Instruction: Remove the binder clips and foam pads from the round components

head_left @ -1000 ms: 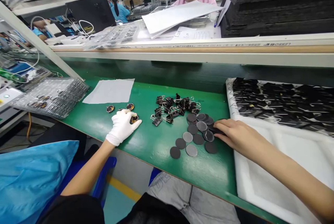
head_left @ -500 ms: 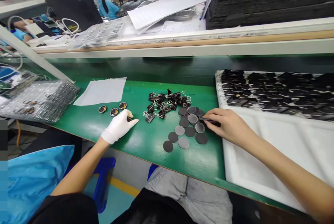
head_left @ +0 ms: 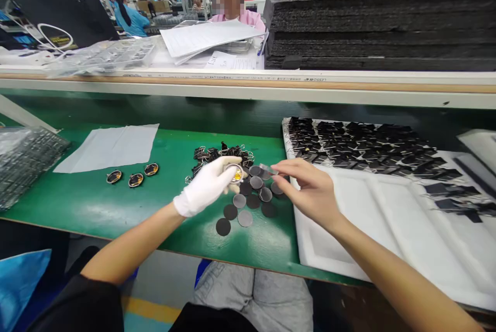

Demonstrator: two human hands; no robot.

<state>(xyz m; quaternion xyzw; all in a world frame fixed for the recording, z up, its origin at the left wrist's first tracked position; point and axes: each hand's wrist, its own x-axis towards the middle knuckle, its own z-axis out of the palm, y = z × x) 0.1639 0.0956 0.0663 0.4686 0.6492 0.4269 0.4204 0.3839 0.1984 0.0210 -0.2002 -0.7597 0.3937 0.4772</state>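
My left hand point(head_left: 207, 183), in a white glove, pinches a small round part point(head_left: 236, 174) with a metallic rim and a yellowish inside. Facing it from the right, my bare right hand point(head_left: 310, 187) holds a thin grey disc point(head_left: 266, 169) between thumb and fingers, blurred by motion. The disc and the round part are apart. Below both hands lie several loose black and grey discs point(head_left: 253, 201). Behind my left hand is a heap of black binder clips point(head_left: 205, 155), partly covered by the glove. Three similar round parts point(head_left: 136, 180) rest farther left.
At right stands a white foam tray point(head_left: 349, 208) with rows of black binder clips point(head_left: 360, 141). A white sheet point(head_left: 110, 147) and stacked clear plastic trays point(head_left: 29, 161) are at left. A shelf edge point(head_left: 232, 89) crosses behind, bearing black foam point(head_left: 368, 27). Another person sits beyond.
My left hand has lifted the round part and brought it right, over the discs. My right hand has raised a disc from the pile toward it. The view has turned right.
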